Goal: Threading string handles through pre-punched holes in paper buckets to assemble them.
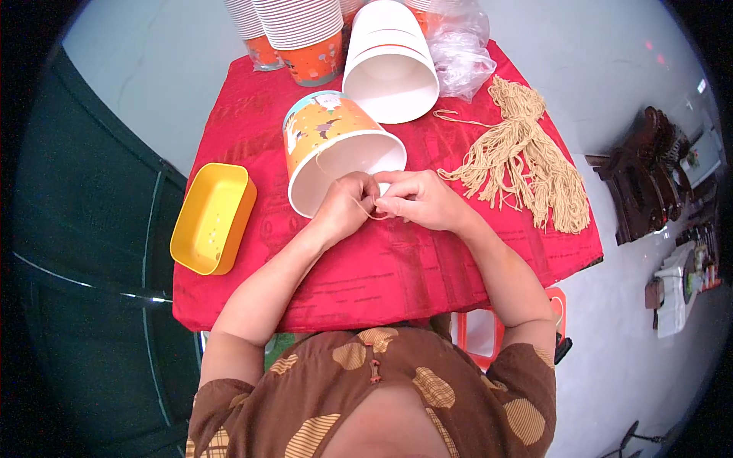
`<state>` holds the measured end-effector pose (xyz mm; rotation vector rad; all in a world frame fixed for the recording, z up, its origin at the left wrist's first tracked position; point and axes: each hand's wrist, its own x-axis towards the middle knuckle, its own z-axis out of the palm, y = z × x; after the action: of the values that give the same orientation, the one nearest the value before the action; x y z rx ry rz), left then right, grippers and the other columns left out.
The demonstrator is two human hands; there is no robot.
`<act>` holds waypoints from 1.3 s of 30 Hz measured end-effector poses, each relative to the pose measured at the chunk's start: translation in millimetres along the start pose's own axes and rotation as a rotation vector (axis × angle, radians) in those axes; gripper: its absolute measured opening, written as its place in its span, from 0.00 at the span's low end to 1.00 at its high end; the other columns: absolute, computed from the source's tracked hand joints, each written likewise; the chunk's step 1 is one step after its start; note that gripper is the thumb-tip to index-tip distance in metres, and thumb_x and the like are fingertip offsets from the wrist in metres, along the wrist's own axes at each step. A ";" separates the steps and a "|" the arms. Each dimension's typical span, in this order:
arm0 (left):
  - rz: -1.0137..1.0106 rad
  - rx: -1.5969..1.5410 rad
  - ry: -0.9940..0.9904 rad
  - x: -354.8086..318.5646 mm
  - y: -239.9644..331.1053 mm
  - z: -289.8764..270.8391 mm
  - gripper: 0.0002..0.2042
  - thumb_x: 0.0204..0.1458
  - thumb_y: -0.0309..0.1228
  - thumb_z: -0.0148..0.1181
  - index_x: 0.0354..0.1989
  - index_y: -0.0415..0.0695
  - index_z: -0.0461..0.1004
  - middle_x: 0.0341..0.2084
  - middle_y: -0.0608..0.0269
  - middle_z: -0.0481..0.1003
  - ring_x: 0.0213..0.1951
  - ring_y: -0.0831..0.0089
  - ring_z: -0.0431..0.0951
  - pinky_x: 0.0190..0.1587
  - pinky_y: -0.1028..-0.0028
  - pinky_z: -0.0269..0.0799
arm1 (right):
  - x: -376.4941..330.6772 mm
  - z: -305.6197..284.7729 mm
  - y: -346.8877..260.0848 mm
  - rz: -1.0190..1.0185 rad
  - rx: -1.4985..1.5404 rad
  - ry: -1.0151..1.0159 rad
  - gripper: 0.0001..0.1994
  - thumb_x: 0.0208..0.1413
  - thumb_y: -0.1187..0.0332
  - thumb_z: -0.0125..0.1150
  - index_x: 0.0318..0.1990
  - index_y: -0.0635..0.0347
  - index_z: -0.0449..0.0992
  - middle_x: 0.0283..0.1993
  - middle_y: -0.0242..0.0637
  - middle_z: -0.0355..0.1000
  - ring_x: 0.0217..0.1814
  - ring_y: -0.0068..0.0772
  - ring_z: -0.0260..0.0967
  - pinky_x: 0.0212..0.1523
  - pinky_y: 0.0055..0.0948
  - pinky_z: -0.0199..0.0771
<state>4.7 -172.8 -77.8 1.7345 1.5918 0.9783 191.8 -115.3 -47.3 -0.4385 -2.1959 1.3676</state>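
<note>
An orange patterned paper bucket (324, 126) lies tipped on the red cloth, its white mouth turned toward me. Thin tan string (318, 159) shows at the bucket's upper rim, and a stretch of it loops down under my fingers. My left hand (345, 204) is closed at the near edge of the mouth, pinching the string. Fingertips of my right hand (421, 200) meet the left ones and also pinch the string. Both hands partly hide the rim, and the string's end between the fingers is too small to make out.
A yellow tub (238, 221) with small bits inside stands at the left. A bundle of tan strings (527, 156) lies at the right. Farther back are white nested buckets (385, 42), stacked orange buckets (309, 61) and clear plastic bags (462, 61). The red tablecloth (382, 286) covers the table.
</note>
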 end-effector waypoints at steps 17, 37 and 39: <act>0.083 0.020 0.013 -5.6 -1.1 -1.4 0.01 0.51 0.20 0.57 0.29 0.38 0.72 0.25 0.63 0.74 0.30 0.76 0.72 0.34 0.74 0.70 | 0.6 18.6 32.4 -0.092 -0.557 0.358 0.08 0.52 0.70 0.57 0.39 0.58 0.76 0.22 0.51 0.73 0.26 0.52 0.75 0.28 0.48 0.75; 0.170 0.062 0.056 -3.6 -5.0 2.2 0.02 0.51 0.20 0.58 0.31 0.39 0.72 0.25 0.61 0.74 0.30 0.74 0.73 0.34 0.72 0.71 | 5.1 21.1 38.6 -0.122 -0.624 0.348 0.03 0.52 0.74 0.57 0.34 0.62 0.72 0.23 0.51 0.71 0.25 0.52 0.73 0.25 0.44 0.71; 0.149 0.051 0.038 -3.7 -5.5 1.6 0.02 0.51 0.19 0.58 0.31 0.39 0.72 0.25 0.62 0.73 0.30 0.74 0.73 0.34 0.73 0.71 | 4.4 19.3 39.7 -0.133 -0.574 0.351 0.04 0.51 0.75 0.57 0.35 0.62 0.72 0.22 0.51 0.71 0.24 0.51 0.73 0.25 0.43 0.71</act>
<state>2.9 -175.7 -83.6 1.9028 1.5404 1.0551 177.2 -109.7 -88.8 -0.6632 -2.2352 0.5197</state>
